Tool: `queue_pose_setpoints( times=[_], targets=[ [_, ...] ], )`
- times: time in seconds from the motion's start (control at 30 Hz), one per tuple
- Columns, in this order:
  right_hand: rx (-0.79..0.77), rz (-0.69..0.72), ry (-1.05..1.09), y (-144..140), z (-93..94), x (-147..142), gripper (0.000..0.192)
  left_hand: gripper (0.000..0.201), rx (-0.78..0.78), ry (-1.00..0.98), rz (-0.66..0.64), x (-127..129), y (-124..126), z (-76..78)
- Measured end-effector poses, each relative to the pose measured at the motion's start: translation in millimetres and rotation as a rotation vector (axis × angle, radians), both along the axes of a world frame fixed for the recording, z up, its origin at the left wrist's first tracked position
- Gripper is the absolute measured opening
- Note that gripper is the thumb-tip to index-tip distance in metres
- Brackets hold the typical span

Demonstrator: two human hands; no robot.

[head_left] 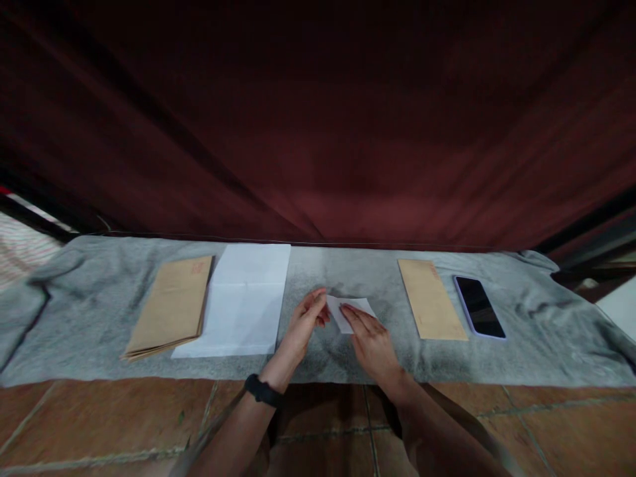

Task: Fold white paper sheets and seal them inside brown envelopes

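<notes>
A small folded sheet of white paper is between my hands, over the middle of the grey cloth. At its left edge, my left hand is closed, with thumb and fingertips together on the paper's corner. My right hand lies across the paper's right part, fingers close together on its face and pointing left; its thumb is mostly hidden. A black band circles my left wrist.
On the left, a stack of brown envelopes overlaps white paper sheets with a crease. To the right lie a single brown envelope and a phone in a pale purple case. Behind the grey cloth hangs a dark red curtain.
</notes>
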State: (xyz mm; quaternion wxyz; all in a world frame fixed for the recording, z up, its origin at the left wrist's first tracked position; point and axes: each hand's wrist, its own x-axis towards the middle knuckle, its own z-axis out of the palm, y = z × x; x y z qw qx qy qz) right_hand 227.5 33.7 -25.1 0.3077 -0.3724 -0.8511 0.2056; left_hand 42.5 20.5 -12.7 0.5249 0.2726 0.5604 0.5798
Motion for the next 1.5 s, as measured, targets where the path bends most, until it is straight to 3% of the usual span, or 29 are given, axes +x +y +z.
queue_pose_setpoints(
  times=[0.1, 0.23, 0.37, 0.5, 0.67, 0.83, 0.97, 1.07, 1.17, 1.27, 1.4, 1.5],
  targets=[
    [-0.333, -0.123, 0.375, 13.1, 12.6, 9.3, 0.032, 0.048, 0.016, -0.016, 0.057, -0.9, 0.2, 2.0],
    [-0.826, -0.344, 0.942, 22.9, 20.5, 11.4, 0.036, 0.046, 0.062, 0.003, 0.021, 2.2, -0.4, 2.4],
    [-1.057, -0.365, 1.204, 22.6, 21.6, 4.1, 0.038, 0.046, 0.057, 0.018, -0.049, 8.4, -1.2, 0.9],
    [-1.133, -0.344, 1.130, 19.9, 15.3, 0.5, 0.036, 0.037, 0.047, 0.076, -0.148, 8.4, 0.2, -6.9],
    [-1.077, -0.394, 0.975, 25.8, 5.0, 9.3, 0.036, 0.027, 0.111, 0.227, -0.203, -4.3, 5.7, -12.0],
    [-1.077, -0.352, 0.694, 36.0, -0.1, 22.7, 0.037, 0.024, 0.191, 0.480, -0.259, -21.9, 10.1, -6.6],
    [-1.053, -0.212, 0.388, 36.6, -6.5, 29.1, 0.024, 0.026, 0.226, 0.714, -0.273, -29.6, 14.3, -6.4],
    [-1.039, -0.194, 0.276, 33.2, -11.3, 31.1, 0.017, 0.025, 0.273, 0.937, -0.248, -28.3, 18.4, -6.7],
    [-1.107, -0.245, 0.260, 31.3, -11.9, 31.9, 0.014, 0.024, 0.333, 1.138, -0.177, -17.8, 19.3, -5.5],
    [-1.176, -0.276, 0.292, 32.1, -9.4, 32.3, 0.012, 0.028, 0.393, 1.186, -0.164, 3.9, 12.0, -6.7],
    [-1.184, -0.287, 0.304, 33.0, -10.7, 33.0, 0.015, 0.036, 0.383, 1.288, -0.314, 40.1, -12.5, -18.3],
    [-1.079, -0.277, 0.245, 31.3, -16.1, 35.7, 0.017, 0.054, 0.378, 1.447, -0.393, 57.6, -33.2, -30.6]
  ],
)
